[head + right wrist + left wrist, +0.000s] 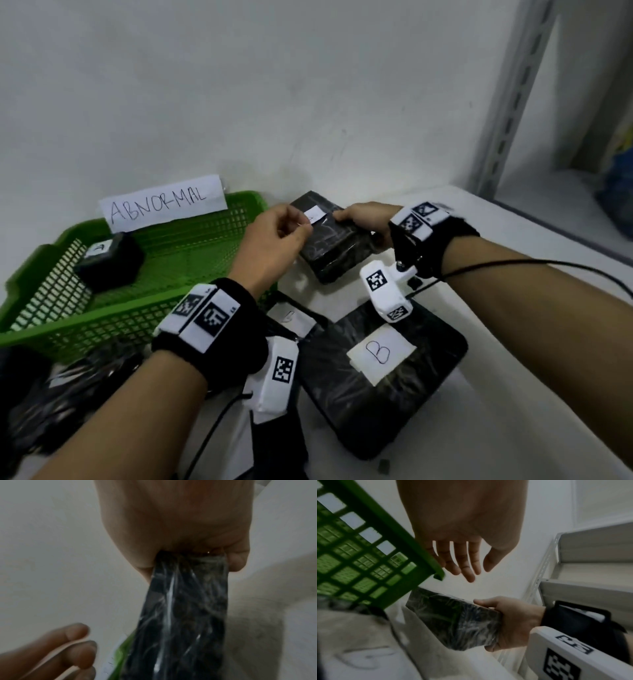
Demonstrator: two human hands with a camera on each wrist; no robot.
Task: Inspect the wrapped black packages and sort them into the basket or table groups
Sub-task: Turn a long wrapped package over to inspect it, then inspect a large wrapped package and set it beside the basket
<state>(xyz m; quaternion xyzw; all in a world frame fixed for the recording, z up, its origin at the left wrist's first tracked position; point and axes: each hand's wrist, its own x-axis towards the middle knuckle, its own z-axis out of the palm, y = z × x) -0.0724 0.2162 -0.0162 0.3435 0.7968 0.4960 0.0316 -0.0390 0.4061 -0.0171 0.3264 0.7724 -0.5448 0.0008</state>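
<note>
My right hand (356,219) grips a wrapped black package (335,246) by its right end and holds it above the white table (513,377), just right of the green basket (102,325). A small white label (315,215) sits on its top face. My left hand (291,233) hovers at the package's left end near that label. In the left wrist view its fingers (464,563) are straight and apart from the package (453,619). The right wrist view shows the shiny wrap (185,608) clamped in my right hand (171,527).
The basket carries an "ABNORMAL" sign (164,202) and holds one small black package (109,263). A large package labelled B (380,373) lies on the table below my hands, another labelled one (291,318) beside it. More black packages (61,394) lie lower left. A metal shelf upright (513,102) stands at the right.
</note>
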